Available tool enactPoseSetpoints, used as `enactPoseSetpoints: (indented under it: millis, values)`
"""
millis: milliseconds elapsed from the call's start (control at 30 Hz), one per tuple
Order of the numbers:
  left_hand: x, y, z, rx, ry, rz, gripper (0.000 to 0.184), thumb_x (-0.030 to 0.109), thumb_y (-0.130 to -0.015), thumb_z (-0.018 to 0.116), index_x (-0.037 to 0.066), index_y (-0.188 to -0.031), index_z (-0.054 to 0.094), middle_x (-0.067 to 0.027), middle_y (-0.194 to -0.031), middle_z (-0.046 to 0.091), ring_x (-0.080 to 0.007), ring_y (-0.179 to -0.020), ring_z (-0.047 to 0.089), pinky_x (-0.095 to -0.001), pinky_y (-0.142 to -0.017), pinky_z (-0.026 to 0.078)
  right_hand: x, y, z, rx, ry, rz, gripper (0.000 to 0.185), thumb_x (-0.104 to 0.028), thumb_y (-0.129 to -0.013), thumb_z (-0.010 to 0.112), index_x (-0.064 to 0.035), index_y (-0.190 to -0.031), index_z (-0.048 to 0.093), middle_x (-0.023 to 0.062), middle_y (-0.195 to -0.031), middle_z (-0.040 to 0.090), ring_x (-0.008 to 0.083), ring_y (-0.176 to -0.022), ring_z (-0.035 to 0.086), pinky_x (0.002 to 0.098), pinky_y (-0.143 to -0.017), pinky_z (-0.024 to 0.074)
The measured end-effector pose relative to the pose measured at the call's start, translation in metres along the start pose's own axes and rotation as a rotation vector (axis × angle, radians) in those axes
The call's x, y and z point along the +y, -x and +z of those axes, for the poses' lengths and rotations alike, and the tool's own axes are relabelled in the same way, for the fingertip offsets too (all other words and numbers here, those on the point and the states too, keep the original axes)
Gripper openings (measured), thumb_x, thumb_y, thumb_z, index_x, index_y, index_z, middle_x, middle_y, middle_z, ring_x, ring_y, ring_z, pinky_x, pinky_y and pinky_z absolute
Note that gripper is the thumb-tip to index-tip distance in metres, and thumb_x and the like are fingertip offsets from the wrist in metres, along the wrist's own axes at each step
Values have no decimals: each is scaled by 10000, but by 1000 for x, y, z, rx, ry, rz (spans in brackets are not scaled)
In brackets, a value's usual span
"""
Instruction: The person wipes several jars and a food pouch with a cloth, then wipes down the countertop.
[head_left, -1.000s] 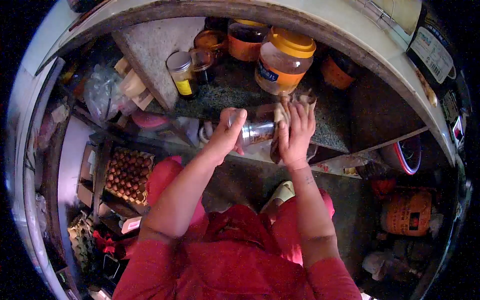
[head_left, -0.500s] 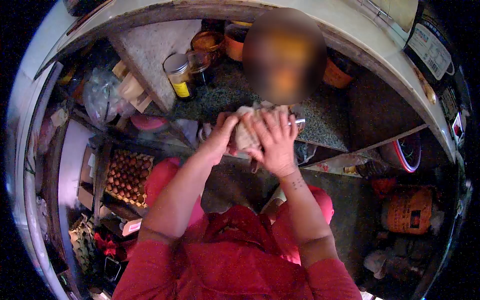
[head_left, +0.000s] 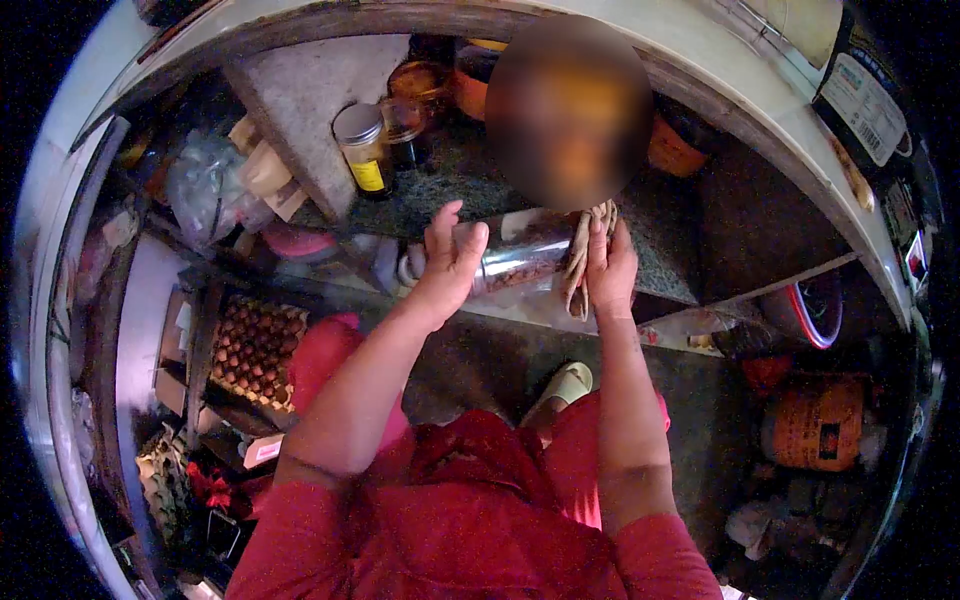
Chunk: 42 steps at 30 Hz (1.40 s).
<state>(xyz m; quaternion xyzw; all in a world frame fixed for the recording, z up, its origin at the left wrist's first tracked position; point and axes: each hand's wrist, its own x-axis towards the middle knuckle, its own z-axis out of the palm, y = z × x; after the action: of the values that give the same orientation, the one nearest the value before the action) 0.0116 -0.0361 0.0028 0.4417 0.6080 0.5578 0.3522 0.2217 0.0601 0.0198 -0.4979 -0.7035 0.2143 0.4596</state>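
Above the shelf's [head_left: 655, 245] front edge, a jar [head_left: 528, 252] is being gripped by the left hand [head_left: 450, 272], cloth [head_left: 577, 262] by the right hand [head_left: 613, 268]; a fall is being risked through slipping.

Near the middle of the frame, the person's left hand [head_left: 450, 268] holds the left end of a clear jar [head_left: 528, 255], which lies on its side with brown contents showing. The right hand [head_left: 614, 268] holds a crumpled beige cloth [head_left: 576, 268] against the jar's other end. Above them a speckled shelf [head_left: 650, 235] spans the picture, bearing a silver-lidded container [head_left: 362, 150] with a yellow label at upper left; a blurred oval hides part of the upper centre. A tray of eggs [head_left: 258, 352] sits at left below the middle, and an orange bundle [head_left: 818, 425] lies at lower right.
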Motion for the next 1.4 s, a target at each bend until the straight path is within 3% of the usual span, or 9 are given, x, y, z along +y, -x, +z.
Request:
enactPoseSetpoints:
  millis: [100,233,367,533,667,967,1067,1100,1400]
  values:
    - [23,7,-9,-168,-104,121,920,384,-763,755,178,-1442,169,-201,-1409,201,-341,-1315,255,-453,-1088,246,-4,0,2,99,-38,6,367,-365,-944,521,-14,-1015,599,191,-830,648,367,-776,635,408,-721,498]
    - [25,11,-13,-300,-79,122,981,135,-714,800,190,-1442,145,-161,-1385,329,-300,-1255,388,-398,-1024,366,5,-10,-4,49,-68,175,389,-372,-951,515,-14,-1078,599,174,-880,665,279,-802,655,361,-739,500]
    - [37,14,-12,-274,48,-93,880,235,-732,792,160,-1385,208,-162,-1281,434,-281,-1118,515,-377,-832,496,12,-2,11,163,-175,21,429,-373,-949,508,14,-1125,570,164,-914,639,275,-827,626,335,-805,483]
    - [40,16,-7,-152,201,-297,773,430,-783,724,96,-1295,252,-149,-1110,530,-190,-841,607,-279,-524,492,-9,21,29,126,76,-278,554,-312,-945,452,-24,-1405,342,237,-1374,370,407,-1304,295,473,-1102,210]
    - [25,9,-15,-232,280,-425,741,512,-808,661,105,-1287,268,-118,-1089,541,-191,-842,598,-290,-534,499,-22,47,39,46,180,-362,654,-317,-895,492,-47,-1445,264,207,-1473,234,466,-1387,100,581,-1121,63]
    - [4,14,-7,-324,794,-473,599,601,-848,552,151,-1242,504,-72,-1206,569,-223,-1124,568,-414,-933,493,-52,87,45,-271,217,-698,753,-502,-790,602,-147,-1412,368,93,-1490,282,418,-1383,177,618,-1082,87]
    - [12,15,-1,-250,807,-470,600,627,-851,523,169,-1239,512,-50,-1108,613,-193,-979,629,-376,-749,550,-52,68,32,-248,339,-769,647,-528,-835,531,-186,-1376,435,93,-1452,344,395,-1378,202,584,-1092,85]
    - [-1,6,-4,-393,749,-491,571,656,-842,504,186,-1163,545,-16,-948,643,-165,-747,643,-313,-512,496,-50,64,29,-216,401,-739,627,-527,-835,528,-188,-1357,458,93,-1454,342,391,-1376,206,576,-1097,79]
    - [31,16,0,-355,502,-579,608,604,-800,576,142,-1158,411,-84,-893,591,-167,-554,569,-248,-405,405,-22,11,-10,149,310,-424,435,-273,-878,545,-62,-1258,519,175,-1405,394,430,-1328,285,521,-1084,218]
